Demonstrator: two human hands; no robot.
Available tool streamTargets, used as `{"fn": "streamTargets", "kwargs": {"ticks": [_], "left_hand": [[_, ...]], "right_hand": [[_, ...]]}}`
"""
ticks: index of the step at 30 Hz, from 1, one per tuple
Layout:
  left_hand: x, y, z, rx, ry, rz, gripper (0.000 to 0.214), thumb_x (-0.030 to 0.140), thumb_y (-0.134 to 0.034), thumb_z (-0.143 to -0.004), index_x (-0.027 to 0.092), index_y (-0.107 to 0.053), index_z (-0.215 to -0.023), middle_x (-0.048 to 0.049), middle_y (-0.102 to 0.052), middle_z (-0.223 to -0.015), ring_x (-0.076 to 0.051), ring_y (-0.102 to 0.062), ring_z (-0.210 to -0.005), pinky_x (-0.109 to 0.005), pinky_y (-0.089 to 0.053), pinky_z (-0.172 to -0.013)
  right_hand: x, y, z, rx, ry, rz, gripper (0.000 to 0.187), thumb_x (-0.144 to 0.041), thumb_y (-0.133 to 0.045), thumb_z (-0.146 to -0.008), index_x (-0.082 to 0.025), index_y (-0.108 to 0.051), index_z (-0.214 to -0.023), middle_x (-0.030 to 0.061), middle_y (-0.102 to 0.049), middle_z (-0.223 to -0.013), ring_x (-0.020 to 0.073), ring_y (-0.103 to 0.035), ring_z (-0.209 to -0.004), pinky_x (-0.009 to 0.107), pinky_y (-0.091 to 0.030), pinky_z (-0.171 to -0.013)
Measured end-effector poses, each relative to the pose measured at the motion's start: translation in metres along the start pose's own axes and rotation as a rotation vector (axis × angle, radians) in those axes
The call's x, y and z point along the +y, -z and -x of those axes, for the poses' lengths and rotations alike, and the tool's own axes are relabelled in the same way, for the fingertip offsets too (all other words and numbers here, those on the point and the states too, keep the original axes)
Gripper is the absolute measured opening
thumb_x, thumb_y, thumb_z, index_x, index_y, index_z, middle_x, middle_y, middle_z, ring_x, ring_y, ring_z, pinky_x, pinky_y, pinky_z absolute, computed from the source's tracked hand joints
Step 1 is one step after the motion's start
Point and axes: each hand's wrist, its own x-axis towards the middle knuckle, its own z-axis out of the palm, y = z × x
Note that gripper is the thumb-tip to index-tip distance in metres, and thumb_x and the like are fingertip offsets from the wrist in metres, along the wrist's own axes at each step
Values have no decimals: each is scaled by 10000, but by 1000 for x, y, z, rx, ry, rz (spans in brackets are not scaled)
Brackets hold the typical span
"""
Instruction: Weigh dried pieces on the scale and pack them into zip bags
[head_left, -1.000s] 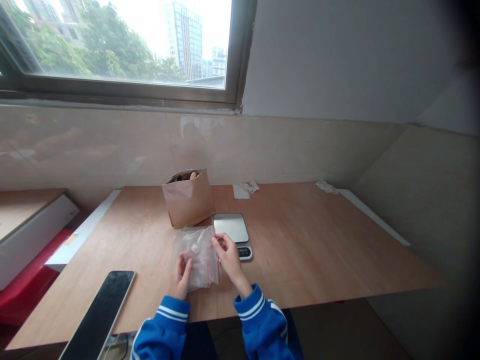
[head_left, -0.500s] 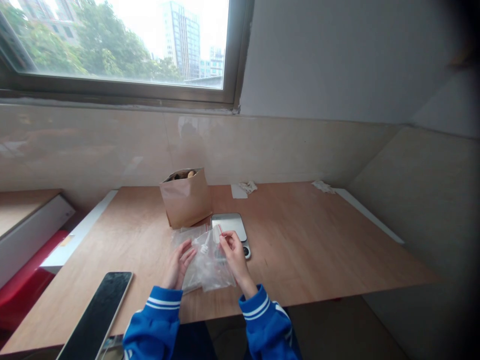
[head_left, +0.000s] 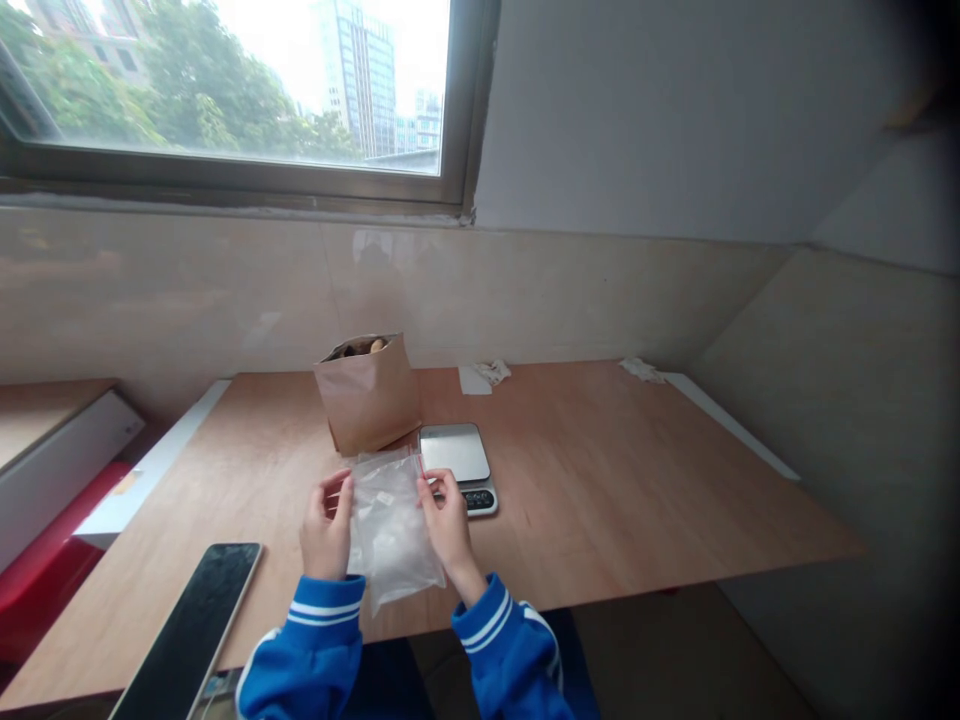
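Observation:
A clear zip-lock bag [head_left: 397, 540] with a red seal line hangs between my two hands, above the near part of the table. My left hand [head_left: 328, 520] pinches its upper left edge. With thumb and fingers closed, my right hand [head_left: 446, 525] grips the upper right corner by the red strip. Other clear plastic seems to lie beneath the bag, but I cannot tell how much. Just beyond my right hand sits a kitchen scale [head_left: 457, 455] with a silver plate and a black button panel. A brown paper bag [head_left: 369, 400], its top open on dark and tan contents, stands behind.
A tablet-like black slab [head_left: 191, 630] lies at the table's left front. Crumpled whitish cloth or paper [head_left: 491, 373] rests at the back edge, with another crumpled piece [head_left: 642, 370] further right. The wooden table [head_left: 600, 480] meets a tiled wall below a window.
My left hand has moved left and closed on the bag's edge. The bag, bunched before, is now spread flatter between both hands. More of the scale's button panel shows.

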Motion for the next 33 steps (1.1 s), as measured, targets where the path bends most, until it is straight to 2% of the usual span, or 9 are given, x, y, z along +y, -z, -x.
{"fn": "streamTargets", "kwargs": {"ticks": [4, 6, 9, 12, 16, 20, 23, 28, 33], "left_hand": [[5, 4, 5, -2, -258, -237, 434, 483, -503, -826, 178, -559, -1129, -124, -586, -1151, -250, -559, -1031, -420, -471, -875], [6, 4, 8, -152, -368, -328, 371, 433, -481, -849, 190, -573, -1114, -116, -588, -1150, -257, -534, -1089, -446, -426, -950], [1, -2, 12, -417, -428, -342, 378, 388, -436, -881, 197, -541, -1190, -118, -581, -1197, -239, -525, -1142, -421, -407, -993], [-13, -11, 13, -520, -397, -418, 435, 410, -400, -896, 215, -513, -1268, -121, -539, -1296, -246, -487, -1211, -439, -361, -1035], [-36, -20, 13, -550, -312, -624, 491, 488, -481, -842, 290, -526, -1290, -95, -490, -1379, -307, -421, -1277, -513, -304, -1048], [-51, -19, 8, -597, -301, -737, 525, 477, -578, -778, 331, -538, -1280, -76, -490, -1388, -332, -374, -1311, -527, -292, -1046], [-59, -13, 1, -601, -283, -756, 514, 465, -590, -767, 331, -555, -1261, -70, -495, -1386, -332, -373, -1316, -531, -292, -1046], [-64, -2, -12, -530, -286, -685, 481, 448, -637, -715, 287, -617, -1168, -92, -555, -1316, -322, -454, -1257, -502, -343, -1031], [-29, -3, -14, -503, -354, -476, 431, 535, -587, -742, 244, -653, -1053, -95, -595, -1217, -270, -546, -1150, -438, -412, -995]], "right_hand": [[9, -18, -3, 105, 2, 86, 220, -422, -487, -870, -211, -531, -914, 3, -594, -696, 160, -587, -607, 254, -444, -567], [9, -26, -6, 125, 12, 142, 206, -398, -487, -875, -213, -528, -956, 8, -607, -719, 167, -590, -632, 264, -443, -595], [7, -32, -7, 119, 68, 190, 258, -383, -471, -891, -206, -483, -1078, 17, -612, -763, 174, -596, -685, 280, -451, -645], [11, -23, -6, 157, 188, 231, 279, -361, -405, -925, -187, -457, -1137, 67, -609, -900, 185, -590, -823, 312, -459, -749], [26, 13, -7, 228, 297, 355, 235, -264, -322, -942, -181, -518, -1040, 98, -579, -990, 197, -548, -945, 348, -432, -845], [43, 59, -12, 316, 259, 571, 234, -193, -337, -906, -187, -570, -928, 86, -560, -944, 212, -523, -918, 370, -414, -838], [54, 83, -17, 368, 229, 673, 245, -173, -345, -884, -185, -587, -924, 95, -547, -945, 231, -504, -925, 387, -405, -829], [67, 92, -22, 417, 219, 647, 243, -180, -344, -877, -170, -575, -953, 113, -528, -959, 245, -500, -924, 384, -423, -788], [71, 89, -22, 400, 195, 670, 247, -212, -349, -895, -170, -582, -965, 113, -541, -964, 240, -514, -919, 380, -421, -782]]}}
